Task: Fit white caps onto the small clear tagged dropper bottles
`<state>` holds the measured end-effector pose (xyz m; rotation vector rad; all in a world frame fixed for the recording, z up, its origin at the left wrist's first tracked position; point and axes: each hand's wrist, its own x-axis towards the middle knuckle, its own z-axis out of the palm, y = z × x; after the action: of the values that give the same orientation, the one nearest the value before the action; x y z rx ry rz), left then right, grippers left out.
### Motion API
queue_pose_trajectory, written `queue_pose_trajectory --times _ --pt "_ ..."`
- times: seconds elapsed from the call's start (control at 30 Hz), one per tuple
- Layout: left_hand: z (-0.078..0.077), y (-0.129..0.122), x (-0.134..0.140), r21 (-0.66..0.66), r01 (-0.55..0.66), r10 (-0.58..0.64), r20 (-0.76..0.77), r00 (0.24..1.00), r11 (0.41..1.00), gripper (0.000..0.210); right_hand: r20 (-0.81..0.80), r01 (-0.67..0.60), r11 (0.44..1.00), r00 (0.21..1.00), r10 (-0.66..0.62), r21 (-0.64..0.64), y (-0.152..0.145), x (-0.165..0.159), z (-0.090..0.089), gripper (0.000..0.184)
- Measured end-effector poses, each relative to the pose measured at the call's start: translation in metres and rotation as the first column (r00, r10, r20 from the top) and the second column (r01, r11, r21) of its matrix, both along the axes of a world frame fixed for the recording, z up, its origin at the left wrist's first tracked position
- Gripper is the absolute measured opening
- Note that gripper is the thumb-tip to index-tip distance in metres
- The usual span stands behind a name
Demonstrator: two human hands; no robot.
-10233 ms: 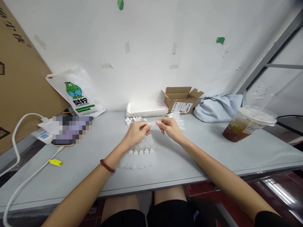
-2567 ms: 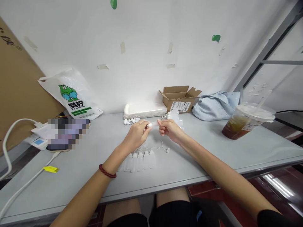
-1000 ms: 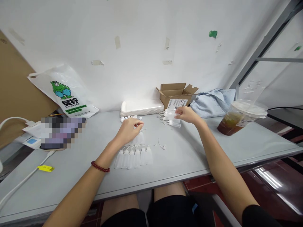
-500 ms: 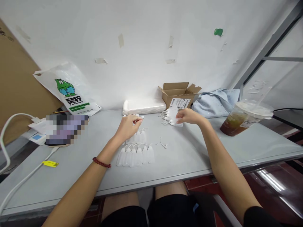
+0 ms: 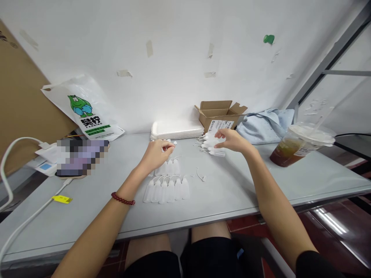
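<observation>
My left hand (image 5: 159, 154) is closed in a pinch above the table. Small white bits show beside its fingers; what the fingers hold, if anything, is hidden. Below it, several translucent white bottle-shaped pieces (image 5: 164, 192) with narrow necks and thin white cords lie in a neat row. A second, shorter row (image 5: 168, 168) sits behind them, partly covered by the hand. My right hand (image 5: 230, 141) is open, thumb and fingers apart, at the right side of a heap of similar pieces (image 5: 209, 143). Between the hands and nearer me lies a loose white corded bit (image 5: 200, 175).
Behind the heap are an open cardboard box (image 5: 217, 112) and a stack of white trays (image 5: 176, 130). A drink cup (image 5: 298, 144) and blue cloth bag (image 5: 265, 125) stand right. At left are a phone (image 5: 87, 158), cables and a plastic bag (image 5: 87, 112).
My right hand has parted its fingers, which were on the pieces of the heap, and the heap stays on the table. My left hand has kept its pinch and place.
</observation>
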<state>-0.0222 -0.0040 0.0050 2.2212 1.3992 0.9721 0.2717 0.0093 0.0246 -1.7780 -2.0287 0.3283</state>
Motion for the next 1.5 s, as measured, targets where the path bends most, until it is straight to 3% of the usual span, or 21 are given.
queue_pose_trajectory --times 0.07,0.13,0.2,0.27,0.3,0.37,0.43,0.57,0.67,0.83,1.0,1.23,1.5 --pt "0.004 -0.002 -0.001 -0.053 0.019 -0.018 0.005 1.000 0.998 0.019 -0.036 -0.089 0.996 0.995 0.089 -0.018 -0.008 -0.006 0.007 0.029" --pt "0.008 -0.004 -0.002 -0.118 0.054 -0.052 0.017 0.998 0.992 0.019 -0.085 -0.283 0.945 0.958 0.272 -0.162 -0.016 -0.015 0.013 0.023" --pt "0.012 -0.005 -0.005 -0.195 0.127 -0.125 0.020 0.992 0.973 0.019 -0.165 -0.500 0.790 0.865 0.473 -0.355 -0.024 -0.025 0.015 0.019" --pt "0.017 -0.007 -0.009 -0.293 0.226 -0.240 -0.012 0.971 0.929 0.020 -0.216 -0.608 0.636 0.782 0.585 -0.475 -0.029 -0.036 0.013 0.019" --pt "0.019 -0.009 -0.010 -0.356 0.278 -0.312 -0.041 0.949 0.892 0.020 -0.211 -0.619 0.599 0.764 0.610 -0.508 -0.031 -0.041 0.011 0.020" --pt "0.024 -0.015 -0.012 -0.483 0.350 -0.454 -0.115 0.883 0.803 0.025 -0.159 -0.592 0.580 0.763 0.627 -0.560 -0.032 -0.049 0.005 0.021" --pt "0.027 -0.023 -0.012 -0.544 0.365 -0.541 -0.202 0.817 0.755 0.035 -0.104 -0.544 0.581 0.778 0.620 -0.605 -0.032 -0.055 0.000 0.020" --pt "0.031 -0.041 -0.008 -0.508 0.286 -0.511 -0.385 0.769 0.813 0.047 -0.059 -0.499 0.598 0.796 0.603 -0.627 -0.032 -0.061 -0.007 0.012" --pt "0.031 -0.050 -0.004 -0.495 0.238 -0.476 -0.438 0.762 0.836 0.053 -0.049 -0.498 0.627 0.804 0.592 -0.598 -0.031 -0.062 -0.009 0.008" --pt "0.028 -0.054 0.001 -0.474 0.235 -0.475 -0.489 0.731 0.849 0.057 -0.077 -0.532 0.718 0.823 0.562 -0.449 -0.029 -0.061 -0.008 0.006" --pt "0.020 -0.054 0.005 -0.484 0.237 -0.497 -0.525 0.691 0.842 0.049 -0.132 -0.484 0.826 0.875 0.466 -0.288 -0.025 -0.062 -0.011 0.007" --pt "0.021 -0.054 0.002 -0.440 0.300 -0.508 -0.498 0.703 0.847 0.037 -0.256 -0.461 0.879 0.870 0.422 -0.119 -0.024 -0.074 -0.020 0.006" --pt "0.025 -0.038 0.000 -0.250 0.372 -0.426 -0.216 0.879 0.894 0.036 -0.565 -0.417 0.909 0.746 0.352 0.015 -0.029 -0.086 -0.024 0.011"
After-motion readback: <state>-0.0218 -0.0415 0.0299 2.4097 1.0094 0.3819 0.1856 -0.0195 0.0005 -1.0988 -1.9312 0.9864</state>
